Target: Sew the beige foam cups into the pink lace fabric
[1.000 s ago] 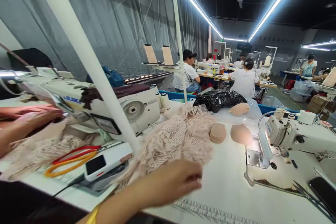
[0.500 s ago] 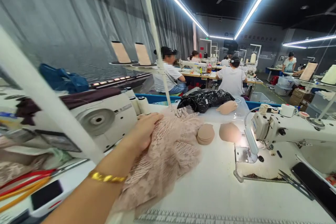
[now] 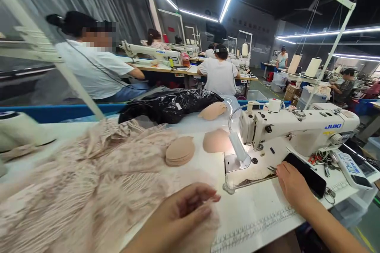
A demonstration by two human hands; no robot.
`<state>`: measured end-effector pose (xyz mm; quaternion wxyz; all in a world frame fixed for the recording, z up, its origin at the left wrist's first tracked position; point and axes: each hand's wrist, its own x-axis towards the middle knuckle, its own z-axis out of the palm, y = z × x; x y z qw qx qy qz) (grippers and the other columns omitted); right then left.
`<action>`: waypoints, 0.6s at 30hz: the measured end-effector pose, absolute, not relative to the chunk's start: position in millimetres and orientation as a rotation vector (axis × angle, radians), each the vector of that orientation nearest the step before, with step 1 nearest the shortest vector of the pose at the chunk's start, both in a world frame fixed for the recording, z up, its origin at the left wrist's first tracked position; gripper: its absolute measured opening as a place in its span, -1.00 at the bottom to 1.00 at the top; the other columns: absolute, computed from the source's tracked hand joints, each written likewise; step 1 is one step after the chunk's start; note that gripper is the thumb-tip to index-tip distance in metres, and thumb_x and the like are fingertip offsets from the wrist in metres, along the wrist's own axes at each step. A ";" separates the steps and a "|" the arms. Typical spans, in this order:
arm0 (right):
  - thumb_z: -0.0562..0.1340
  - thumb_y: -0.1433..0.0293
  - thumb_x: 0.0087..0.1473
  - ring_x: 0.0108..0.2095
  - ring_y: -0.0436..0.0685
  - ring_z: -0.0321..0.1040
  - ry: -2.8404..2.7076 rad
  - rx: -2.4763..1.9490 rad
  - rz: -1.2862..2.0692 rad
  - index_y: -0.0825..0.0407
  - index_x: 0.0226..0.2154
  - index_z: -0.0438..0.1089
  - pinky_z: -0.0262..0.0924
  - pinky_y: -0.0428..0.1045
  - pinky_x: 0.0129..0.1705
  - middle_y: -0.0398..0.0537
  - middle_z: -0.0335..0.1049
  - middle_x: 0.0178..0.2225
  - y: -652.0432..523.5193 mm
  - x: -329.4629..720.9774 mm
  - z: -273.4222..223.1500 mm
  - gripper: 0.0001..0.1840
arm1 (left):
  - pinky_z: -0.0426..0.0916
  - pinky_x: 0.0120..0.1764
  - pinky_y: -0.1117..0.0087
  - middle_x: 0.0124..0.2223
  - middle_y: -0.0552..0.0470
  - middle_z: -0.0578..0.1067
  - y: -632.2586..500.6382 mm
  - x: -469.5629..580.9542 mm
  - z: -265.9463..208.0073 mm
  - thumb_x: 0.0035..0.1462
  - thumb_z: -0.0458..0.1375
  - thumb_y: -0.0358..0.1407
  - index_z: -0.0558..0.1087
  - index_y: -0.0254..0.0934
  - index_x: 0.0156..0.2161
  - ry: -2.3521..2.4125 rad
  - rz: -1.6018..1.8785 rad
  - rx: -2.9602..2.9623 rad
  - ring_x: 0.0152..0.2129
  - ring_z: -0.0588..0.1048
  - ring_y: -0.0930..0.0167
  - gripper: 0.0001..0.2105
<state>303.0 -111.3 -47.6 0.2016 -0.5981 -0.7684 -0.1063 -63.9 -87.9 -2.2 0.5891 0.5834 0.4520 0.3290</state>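
My left hand [image 3: 190,211] hovers at the front of the table over the edge of a pale pink lace fabric [image 3: 118,178]. Its fingers are loosely curled and the thumb stands apart, with nothing visible between them. To the right, my right hand [image 3: 292,184] is closed on a pair of thread snips [image 3: 272,169], whose pointed tips stick out beside the sewing machine's bed; the rest is hidden under the fingers. A stack of beige bra cups [image 3: 179,152] lies between the lace and the white sewing machine [image 3: 297,126]. Another beige cup [image 3: 216,140] rests by the needle plate.
A black phone [image 3: 307,174] lies just behind my right hand. Along the front edge runs a printed ruler [image 3: 255,227]. A black plastic bag [image 3: 172,104] and another beige cup [image 3: 213,110] are at the back. Co-workers sit at machines beyond.
My view has turned right. My left hand has left the lace at the far side and come nearer, while the lace now spreads wider leftward. My right hand has appeared and taken the snips.
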 end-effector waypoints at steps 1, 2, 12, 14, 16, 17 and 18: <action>-0.03 0.50 0.48 -0.43 0.17 0.41 -2.134 -1.635 -0.144 0.00 -0.22 0.36 0.26 0.01 -0.35 -0.06 0.46 -0.41 -116.0 292.7 -43.0 -0.69 | 0.50 0.06 0.21 -0.04 -0.10 0.73 -88.2 -54.1 -5.4 -0.02 0.49 -0.07 0.67 -0.16 -0.06 1.019 0.757 1.357 0.00 0.64 0.10 -0.59; -0.04 0.44 0.52 -0.47 0.13 0.41 -2.128 -1.587 0.055 -0.02 -0.17 0.34 0.24 -0.03 -0.39 -0.13 0.44 -0.44 -121.4 280.8 -37.3 -0.71 | 0.48 0.08 0.18 -0.02 -0.11 0.72 -87.7 -45.8 -7.7 -0.04 0.48 -0.09 0.64 -0.14 0.02 0.992 0.736 1.360 0.00 0.63 0.10 -0.52; 0.17 0.49 0.42 -0.41 0.16 0.40 -2.328 -1.131 -0.339 -0.02 -0.15 0.41 0.04 0.02 -0.33 -0.10 0.47 -0.40 -120.8 189.5 -38.6 -0.87 | 0.36 -0.20 0.37 -0.20 0.09 0.51 -95.0 -15.9 -13.0 -0.03 0.38 -0.23 0.24 -0.12 0.45 0.906 0.653 1.317 -0.29 0.49 0.35 -0.10; 0.13 0.54 0.40 -0.46 0.13 0.34 -2.332 -1.120 -0.373 -0.02 -0.22 0.39 -0.02 0.03 -0.36 -0.13 0.43 -0.44 -121.0 187.1 -42.1 -0.80 | 0.34 -0.27 0.40 -0.15 0.07 0.54 -94.7 -20.3 -14.7 -0.03 0.36 -0.25 0.22 -0.10 0.47 0.913 0.621 1.345 -0.39 0.42 0.41 -0.08; 0.10 0.54 0.40 -0.49 0.12 0.32 -2.324 -1.182 -0.394 -0.04 -0.30 0.35 -0.03 0.04 -0.37 -0.14 0.41 -0.46 -123.5 195.8 -41.9 -0.75 | 0.37 -0.28 0.40 -0.05 0.02 0.60 -89.4 -41.3 -9.2 -0.02 0.35 -0.28 0.33 -0.06 0.42 0.945 0.551 1.433 -0.41 0.42 0.41 -0.17; 0.10 0.51 0.42 -0.49 0.13 0.33 -2.318 -1.229 -0.403 -0.05 -0.33 0.34 -0.02 0.04 -0.37 -0.15 0.41 -0.47 -124.7 205.3 -41.0 -0.74 | 0.40 -0.27 0.38 -0.03 0.01 0.63 -84.9 -59.0 -2.7 -0.03 0.37 -0.27 0.43 -0.06 0.35 0.990 0.548 1.477 -0.39 0.46 0.37 -0.24; 0.11 0.48 0.43 -0.48 0.13 0.34 -2.313 -1.281 -0.413 -0.06 -0.34 0.33 0.01 0.04 -0.36 -0.15 0.42 -0.46 -125.5 218.1 -39.9 -0.73 | 0.42 -0.27 0.37 -0.04 0.00 0.66 -79.4 -80.3 6.2 -0.02 0.38 -0.24 0.54 -0.07 0.25 1.050 0.546 1.551 -0.37 0.50 0.32 -0.36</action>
